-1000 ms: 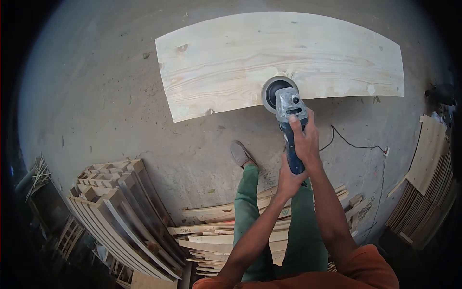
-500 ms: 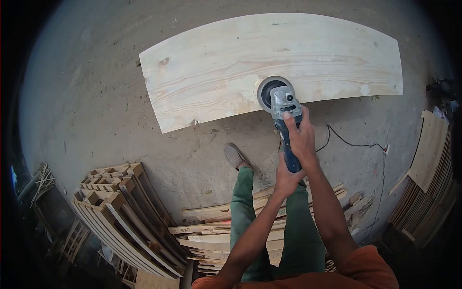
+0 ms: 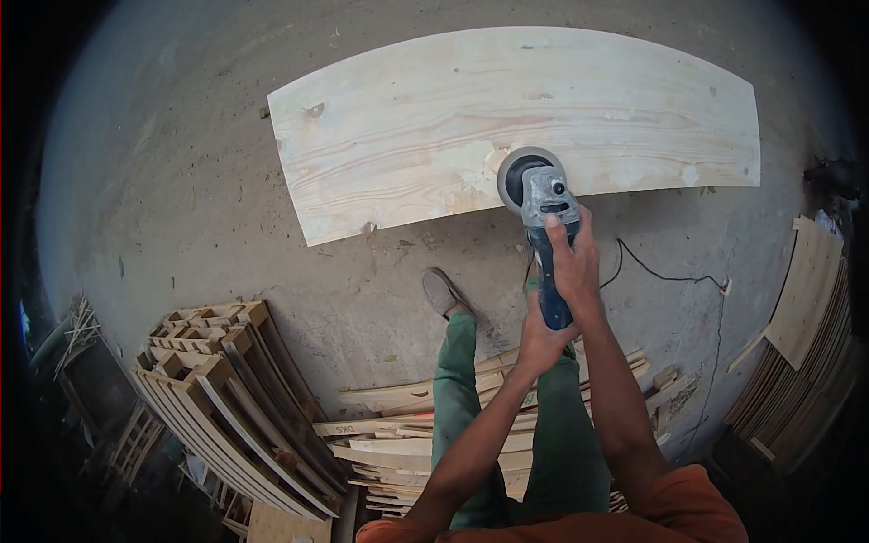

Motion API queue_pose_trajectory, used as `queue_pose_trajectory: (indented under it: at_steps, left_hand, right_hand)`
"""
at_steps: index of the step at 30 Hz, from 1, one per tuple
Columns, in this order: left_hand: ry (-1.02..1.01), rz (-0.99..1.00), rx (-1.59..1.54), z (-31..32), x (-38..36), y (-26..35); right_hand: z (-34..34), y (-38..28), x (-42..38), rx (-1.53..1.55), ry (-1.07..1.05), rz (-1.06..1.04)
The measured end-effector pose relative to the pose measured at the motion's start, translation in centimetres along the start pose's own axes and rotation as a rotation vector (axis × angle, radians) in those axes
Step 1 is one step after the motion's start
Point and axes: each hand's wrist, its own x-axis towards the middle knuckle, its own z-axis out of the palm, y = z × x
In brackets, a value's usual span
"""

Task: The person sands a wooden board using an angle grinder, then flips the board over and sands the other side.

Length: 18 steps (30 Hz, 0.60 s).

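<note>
Both my hands grip an angle grinder (image 3: 550,204) with a grey metal head and a dark blue body. My left hand (image 3: 544,342) is wrapped round the rear end of the body. Farther forward, my right hand (image 3: 576,262) closes round the body just behind the head, thumb on top. The round disc (image 3: 517,172) at the front lies over the near edge of a wide, pale wooden board (image 3: 389,127). A lighter rough patch shows on the wood beside the disc. Whether the disc spins cannot be made out.
Stacked wooden pallets (image 3: 235,389) stand at the lower left. Loose planks (image 3: 398,452) lie around my legs. A black cable (image 3: 670,271) runs over the concrete floor (image 3: 181,226) to a small connector (image 3: 725,286). Stacked boards (image 3: 801,317) lean at the right.
The grinder and both hands have shifted slightly to the right along the board's near edge. My grip looks the same.
</note>
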Motion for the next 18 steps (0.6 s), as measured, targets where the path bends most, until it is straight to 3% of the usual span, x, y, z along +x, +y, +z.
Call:
queue_pose_trajectory:
  at_steps: [15, 18]
  left_hand:
    - [0.030, -0.053, -0.030, 0.9, 0.2, 3.3]
    - [0.054, -0.019, -0.025, 0.9, 1.1, 1.4]
  right_hand:
    - [-0.7, -2.4, 1.4, -0.039, -0.040, 0.009]
    - [-0.4, -1.6, 1.7, -0.089, -0.060, 0.008]
